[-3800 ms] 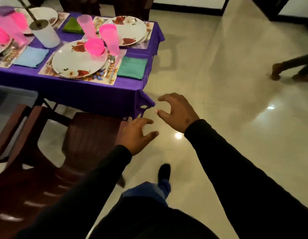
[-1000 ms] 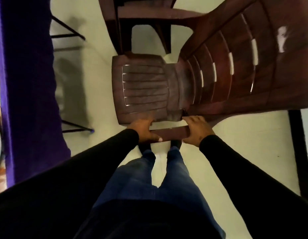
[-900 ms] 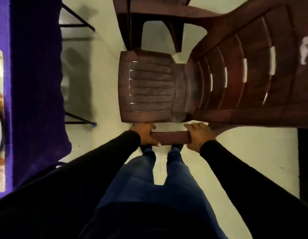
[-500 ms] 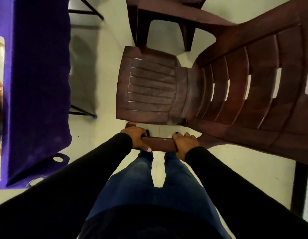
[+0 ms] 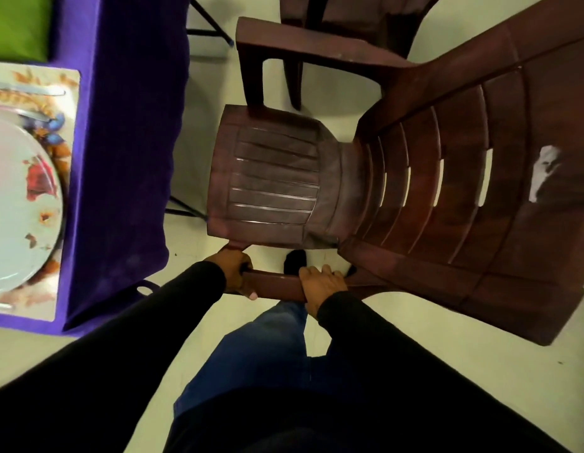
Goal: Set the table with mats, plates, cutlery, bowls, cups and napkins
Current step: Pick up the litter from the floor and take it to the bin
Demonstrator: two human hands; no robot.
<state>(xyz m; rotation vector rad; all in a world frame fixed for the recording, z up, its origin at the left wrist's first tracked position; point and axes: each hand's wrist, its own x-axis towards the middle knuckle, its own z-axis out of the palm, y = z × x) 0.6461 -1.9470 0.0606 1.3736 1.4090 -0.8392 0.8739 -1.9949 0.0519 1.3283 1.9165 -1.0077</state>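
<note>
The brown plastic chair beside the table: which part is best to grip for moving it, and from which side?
The near armrest, taken from the chair's side, looks best. It is a flat bar narrow enough to wrap fingers around. The left hand and right hand both grip it already, one at each end. The brown plastic chair has a broad slatted back with no such narrow edge within reach.

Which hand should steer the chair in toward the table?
Left hand: it grips the table-side end of the chair's armrest, nearest the purple tablecloth. Right hand grips nearer the backrest.
</note>
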